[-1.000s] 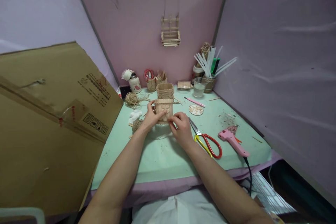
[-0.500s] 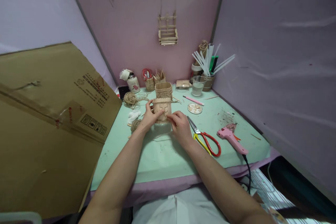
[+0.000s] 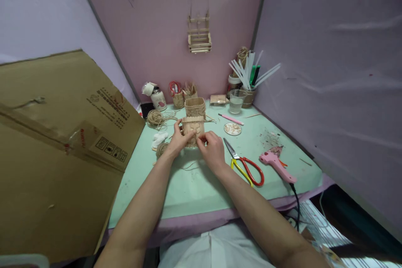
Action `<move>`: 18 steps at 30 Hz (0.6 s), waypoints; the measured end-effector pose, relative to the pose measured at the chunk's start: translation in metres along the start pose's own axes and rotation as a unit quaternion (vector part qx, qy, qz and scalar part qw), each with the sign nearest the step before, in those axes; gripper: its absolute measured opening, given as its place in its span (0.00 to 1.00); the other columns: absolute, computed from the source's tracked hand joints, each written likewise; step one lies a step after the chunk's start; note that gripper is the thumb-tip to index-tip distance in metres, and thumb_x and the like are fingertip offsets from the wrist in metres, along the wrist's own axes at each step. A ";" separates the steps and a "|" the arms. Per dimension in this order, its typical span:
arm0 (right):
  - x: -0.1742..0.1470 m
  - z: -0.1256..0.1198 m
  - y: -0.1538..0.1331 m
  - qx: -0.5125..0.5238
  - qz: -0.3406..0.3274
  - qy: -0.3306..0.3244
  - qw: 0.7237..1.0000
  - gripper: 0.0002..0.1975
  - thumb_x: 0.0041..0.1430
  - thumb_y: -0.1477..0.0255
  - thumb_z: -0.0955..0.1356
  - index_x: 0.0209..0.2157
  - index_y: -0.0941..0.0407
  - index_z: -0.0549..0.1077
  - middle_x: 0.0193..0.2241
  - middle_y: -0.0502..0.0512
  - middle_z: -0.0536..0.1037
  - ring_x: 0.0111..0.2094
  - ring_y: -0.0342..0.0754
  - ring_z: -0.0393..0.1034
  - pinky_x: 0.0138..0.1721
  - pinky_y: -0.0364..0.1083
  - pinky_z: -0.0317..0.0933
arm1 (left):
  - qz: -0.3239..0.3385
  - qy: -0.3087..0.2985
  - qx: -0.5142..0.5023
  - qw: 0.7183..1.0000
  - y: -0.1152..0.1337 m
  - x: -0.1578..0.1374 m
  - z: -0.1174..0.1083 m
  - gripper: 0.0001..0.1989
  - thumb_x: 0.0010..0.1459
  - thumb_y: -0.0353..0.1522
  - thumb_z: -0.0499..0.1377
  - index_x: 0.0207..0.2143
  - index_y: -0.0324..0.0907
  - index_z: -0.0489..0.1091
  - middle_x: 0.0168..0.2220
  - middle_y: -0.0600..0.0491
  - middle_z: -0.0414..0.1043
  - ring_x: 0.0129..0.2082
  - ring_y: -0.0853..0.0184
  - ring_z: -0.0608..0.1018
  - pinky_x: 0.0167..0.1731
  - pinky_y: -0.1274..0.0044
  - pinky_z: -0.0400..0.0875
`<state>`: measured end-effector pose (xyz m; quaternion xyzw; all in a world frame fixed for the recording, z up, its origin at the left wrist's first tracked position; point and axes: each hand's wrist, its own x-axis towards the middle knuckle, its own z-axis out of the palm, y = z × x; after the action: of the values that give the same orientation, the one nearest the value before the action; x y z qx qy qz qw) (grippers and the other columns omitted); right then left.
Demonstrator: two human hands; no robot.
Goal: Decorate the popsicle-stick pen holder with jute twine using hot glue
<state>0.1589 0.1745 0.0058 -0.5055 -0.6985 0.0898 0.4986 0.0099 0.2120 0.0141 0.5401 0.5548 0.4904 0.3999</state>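
Observation:
A small beige craft panel [image 3: 193, 123] with a braided top edge and raised decoration stands tilted in front of me. My left hand [image 3: 179, 140] grips its left side, thumb across the front. At the panel's lower right, my right hand [image 3: 211, 147] has thumb and fingertips pinched together against the front; whatever sits between them is too small to make out. Just behind the panel is an open woven box [image 3: 195, 107] of the same colour. Red-and-yellow-handled scissors [image 3: 248, 169] lie right of my right hand.
A pink glue gun [image 3: 278, 166] lies at the right, its cord over the edge. A dish of small pieces [image 3: 233, 129], a pink pen-like tool [image 3: 231, 119] and a water cup [image 3: 236, 102] are behind. Twine [image 3: 156, 119] lies left, near a big cardboard sheet [image 3: 63, 155].
My right hand has shifted slightly left along the panel's lower front. My left hand keeps its grip on the panel, and the view has moved a little.

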 end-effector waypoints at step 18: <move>0.001 -0.014 0.003 0.063 0.005 -0.072 0.995 0.09 0.59 0.77 0.63 0.40 0.55 0.73 0.34 0.55 0.77 0.35 0.49 0.69 0.38 0.47 0.57 | 0.016 -0.073 -0.047 0.996 -0.003 -0.001 -0.008 0.58 0.44 0.40 0.71 0.68 0.48 0.37 0.59 0.39 0.64 0.56 0.55 0.72 0.56 0.62 0.65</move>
<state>0.1721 0.1713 0.0112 -0.4686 -0.7228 0.1724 0.4778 0.0012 0.2100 0.0122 0.5642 0.4915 0.4813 0.4566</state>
